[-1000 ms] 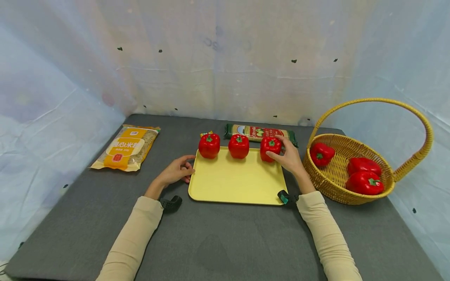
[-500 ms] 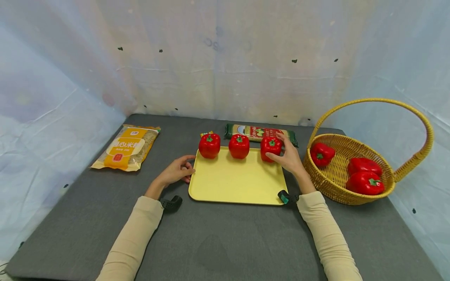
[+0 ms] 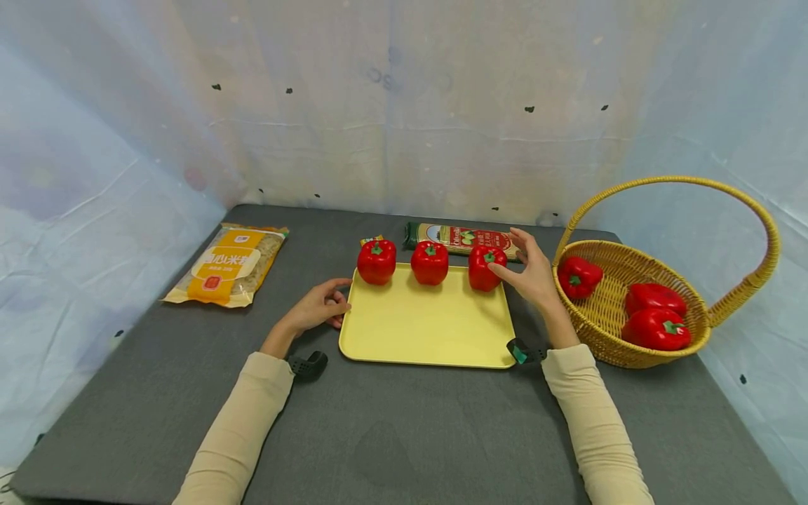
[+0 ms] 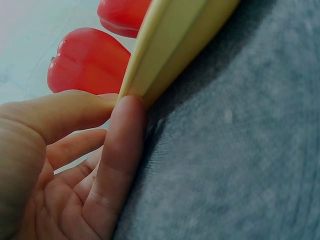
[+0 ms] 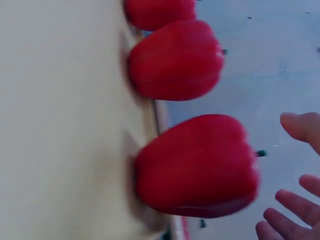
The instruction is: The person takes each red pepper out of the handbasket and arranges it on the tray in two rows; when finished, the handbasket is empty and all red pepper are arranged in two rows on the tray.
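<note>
Evidently, the yellow tray (image 3: 429, 330) is pinched by the left hand (image 3: 318, 306). Spread and holding nothing, the right hand (image 3: 534, 275) is best drawn back rightward, so that the red pepper (image 3: 482, 272), upright on the tray just left of it, isn't brushed.

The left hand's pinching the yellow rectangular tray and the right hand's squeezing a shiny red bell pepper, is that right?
Not quite: the right hand isn't squeezing the shiny red bell pepper. The right wrist view shows it open and apart. The left hand does pinch the yellow rectangular tray.
</note>
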`<state>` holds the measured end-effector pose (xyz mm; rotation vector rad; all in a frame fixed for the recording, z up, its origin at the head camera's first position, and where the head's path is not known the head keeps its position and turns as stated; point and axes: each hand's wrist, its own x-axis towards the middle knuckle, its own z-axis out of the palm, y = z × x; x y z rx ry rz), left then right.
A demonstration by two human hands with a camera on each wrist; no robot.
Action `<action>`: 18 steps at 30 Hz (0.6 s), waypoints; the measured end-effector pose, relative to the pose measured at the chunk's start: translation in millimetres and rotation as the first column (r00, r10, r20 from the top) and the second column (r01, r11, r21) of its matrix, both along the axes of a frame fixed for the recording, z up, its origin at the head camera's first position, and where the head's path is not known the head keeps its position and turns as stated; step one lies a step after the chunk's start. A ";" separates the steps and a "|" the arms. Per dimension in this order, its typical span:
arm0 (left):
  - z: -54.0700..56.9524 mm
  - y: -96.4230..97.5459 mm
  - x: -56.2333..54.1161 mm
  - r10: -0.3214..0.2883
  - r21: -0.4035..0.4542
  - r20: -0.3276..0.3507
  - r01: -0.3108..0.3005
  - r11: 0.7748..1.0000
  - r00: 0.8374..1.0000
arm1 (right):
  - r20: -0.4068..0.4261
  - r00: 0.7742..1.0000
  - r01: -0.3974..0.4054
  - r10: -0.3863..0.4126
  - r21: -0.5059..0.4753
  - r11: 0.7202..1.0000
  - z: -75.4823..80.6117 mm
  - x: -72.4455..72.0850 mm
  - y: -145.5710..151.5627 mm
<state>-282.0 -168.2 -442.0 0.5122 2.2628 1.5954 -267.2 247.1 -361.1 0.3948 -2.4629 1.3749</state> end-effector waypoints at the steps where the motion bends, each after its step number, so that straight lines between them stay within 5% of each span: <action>1: -0.5 -0.2 0.1 0.001 -0.002 0.001 -0.001 1.000 1.000 | -0.010 1.000 -0.004 0.004 -0.010 1.000 6.1 4.6 -0.4; 12: 0.6 -0.5 0.2 0.013 -0.015 0.000 -0.013 1.000 1.000 | -0.228 0.969 -0.108 0.094 -0.050 0.993 45.6 32.1 28.3; 18: 2.2 1.7 0.2 0.013 -0.007 0.003 -0.013 1.000 1.000 | -0.302 0.945 -0.192 0.127 -0.198 0.961 55.7 40.6 58.4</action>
